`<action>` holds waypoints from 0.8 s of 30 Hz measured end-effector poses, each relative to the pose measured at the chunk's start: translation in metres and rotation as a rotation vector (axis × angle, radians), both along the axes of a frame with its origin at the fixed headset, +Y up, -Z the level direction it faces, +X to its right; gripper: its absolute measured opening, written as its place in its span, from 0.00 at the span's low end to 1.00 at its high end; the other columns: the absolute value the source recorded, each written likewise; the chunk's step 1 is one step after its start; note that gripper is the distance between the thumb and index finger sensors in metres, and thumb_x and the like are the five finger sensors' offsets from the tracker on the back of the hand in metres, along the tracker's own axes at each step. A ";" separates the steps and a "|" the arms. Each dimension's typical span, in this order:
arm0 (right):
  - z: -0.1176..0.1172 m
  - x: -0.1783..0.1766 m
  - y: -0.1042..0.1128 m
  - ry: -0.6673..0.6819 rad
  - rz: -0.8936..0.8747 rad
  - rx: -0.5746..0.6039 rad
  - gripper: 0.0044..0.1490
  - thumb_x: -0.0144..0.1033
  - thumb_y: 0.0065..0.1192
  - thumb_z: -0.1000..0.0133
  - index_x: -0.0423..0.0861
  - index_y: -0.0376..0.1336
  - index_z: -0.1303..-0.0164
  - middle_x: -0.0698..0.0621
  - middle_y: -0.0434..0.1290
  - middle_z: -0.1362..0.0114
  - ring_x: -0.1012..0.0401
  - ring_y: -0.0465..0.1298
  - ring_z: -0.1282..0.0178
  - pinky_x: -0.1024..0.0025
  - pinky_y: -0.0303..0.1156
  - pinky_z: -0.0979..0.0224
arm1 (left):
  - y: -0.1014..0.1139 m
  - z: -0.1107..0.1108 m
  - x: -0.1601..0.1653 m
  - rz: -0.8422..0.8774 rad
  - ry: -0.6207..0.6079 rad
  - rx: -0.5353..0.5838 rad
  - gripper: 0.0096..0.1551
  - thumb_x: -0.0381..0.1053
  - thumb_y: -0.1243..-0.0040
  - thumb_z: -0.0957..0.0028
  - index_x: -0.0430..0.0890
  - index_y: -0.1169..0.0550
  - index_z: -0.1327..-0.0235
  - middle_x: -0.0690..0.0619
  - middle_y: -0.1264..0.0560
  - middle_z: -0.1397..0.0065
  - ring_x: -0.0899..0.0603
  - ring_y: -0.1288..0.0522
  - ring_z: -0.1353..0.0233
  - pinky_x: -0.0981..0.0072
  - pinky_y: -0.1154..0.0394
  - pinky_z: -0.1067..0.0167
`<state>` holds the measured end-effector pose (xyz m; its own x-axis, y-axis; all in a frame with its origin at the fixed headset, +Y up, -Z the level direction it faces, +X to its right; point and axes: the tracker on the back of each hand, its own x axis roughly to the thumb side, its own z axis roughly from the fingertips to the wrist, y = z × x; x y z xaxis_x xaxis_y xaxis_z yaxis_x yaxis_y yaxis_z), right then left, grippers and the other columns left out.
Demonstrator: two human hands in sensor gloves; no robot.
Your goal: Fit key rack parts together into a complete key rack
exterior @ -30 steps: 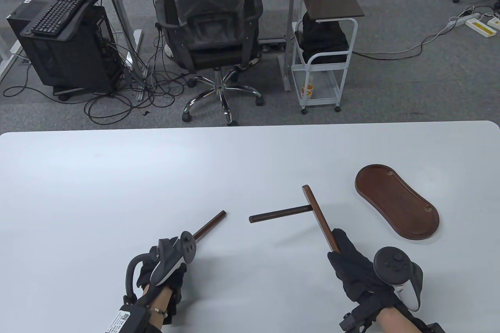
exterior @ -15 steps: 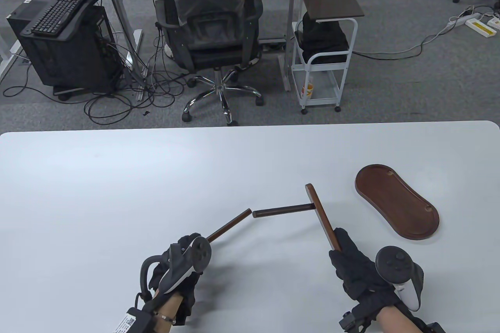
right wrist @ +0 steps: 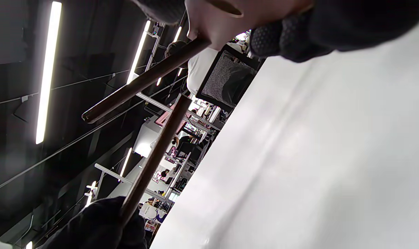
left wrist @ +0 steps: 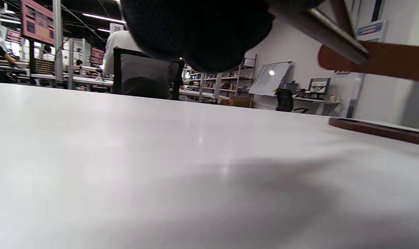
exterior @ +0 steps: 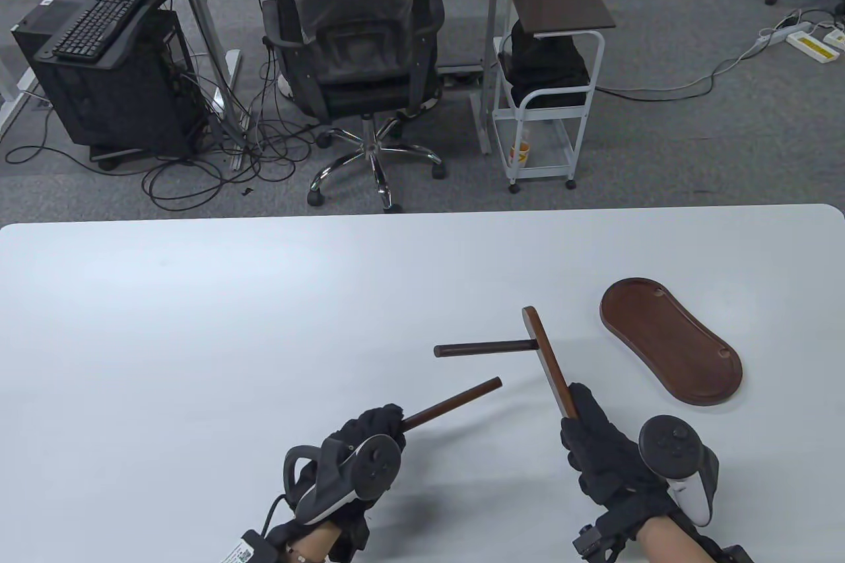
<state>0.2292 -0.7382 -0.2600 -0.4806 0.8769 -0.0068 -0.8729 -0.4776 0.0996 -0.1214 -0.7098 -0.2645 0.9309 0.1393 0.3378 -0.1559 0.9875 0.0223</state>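
My left hand (exterior: 370, 434) grips a loose dark wooden rod (exterior: 455, 402) by one end, held above the table, its free end pointing up-right toward the crossbar. It also shows in the left wrist view (left wrist: 321, 29) and the right wrist view (right wrist: 154, 155). My right hand (exterior: 591, 437) grips the lower end of a flat wooden crossbar (exterior: 546, 361) with another rod (exterior: 485, 348) fitted into it, sticking out to the left. The two rods are apart. A brown oval wooden base tray (exterior: 670, 340) lies on the table to the right.
The white table (exterior: 198, 325) spreads left and ahead of both hands. Beyond its far edge are an office chair (exterior: 356, 55), a small white cart (exterior: 548, 74) and a computer tower (exterior: 109, 74) on the floor.
My left hand has moved right with its rod, whose tip now lies below the fitted rod, closer to the crossbar. My right hand has tilted the crossbar slightly up and right.
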 end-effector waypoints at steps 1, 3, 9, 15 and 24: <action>0.000 0.000 0.000 0.000 -0.002 -0.001 0.41 0.47 0.45 0.35 0.41 0.45 0.15 0.33 0.70 0.34 0.41 0.74 0.52 0.57 0.79 0.64 | 0.000 0.001 0.002 0.012 -0.020 -0.001 0.28 0.56 0.54 0.40 0.50 0.37 0.27 0.52 0.25 0.31 0.48 0.21 0.35 0.58 0.21 0.40; 0.000 0.000 0.000 -0.001 -0.006 -0.003 0.41 0.47 0.46 0.35 0.41 0.46 0.15 0.33 0.70 0.35 0.41 0.74 0.53 0.57 0.79 0.64 | 0.000 0.003 0.006 0.042 -0.066 -0.012 0.28 0.56 0.55 0.40 0.51 0.37 0.26 0.53 0.25 0.31 0.49 0.21 0.36 0.59 0.21 0.40; 0.000 0.000 0.000 -0.008 -0.034 0.001 0.41 0.48 0.45 0.34 0.41 0.45 0.15 0.33 0.70 0.35 0.41 0.74 0.53 0.58 0.79 0.64 | -0.001 0.008 0.014 0.150 -0.126 -0.091 0.28 0.56 0.55 0.40 0.51 0.37 0.26 0.53 0.25 0.32 0.49 0.21 0.36 0.59 0.21 0.40; -0.001 0.000 0.000 -0.015 -0.078 0.004 0.40 0.49 0.42 0.34 0.40 0.46 0.15 0.33 0.70 0.35 0.41 0.74 0.53 0.58 0.79 0.64 | -0.004 0.011 0.024 0.199 -0.172 -0.157 0.28 0.56 0.55 0.40 0.50 0.36 0.27 0.53 0.25 0.32 0.49 0.21 0.37 0.59 0.21 0.41; 0.000 0.001 0.000 -0.018 -0.106 0.016 0.40 0.49 0.39 0.34 0.40 0.46 0.15 0.33 0.71 0.35 0.41 0.74 0.53 0.58 0.79 0.64 | -0.005 0.015 0.034 0.210 -0.212 -0.183 0.28 0.56 0.55 0.40 0.50 0.36 0.27 0.53 0.24 0.33 0.49 0.20 0.38 0.60 0.21 0.41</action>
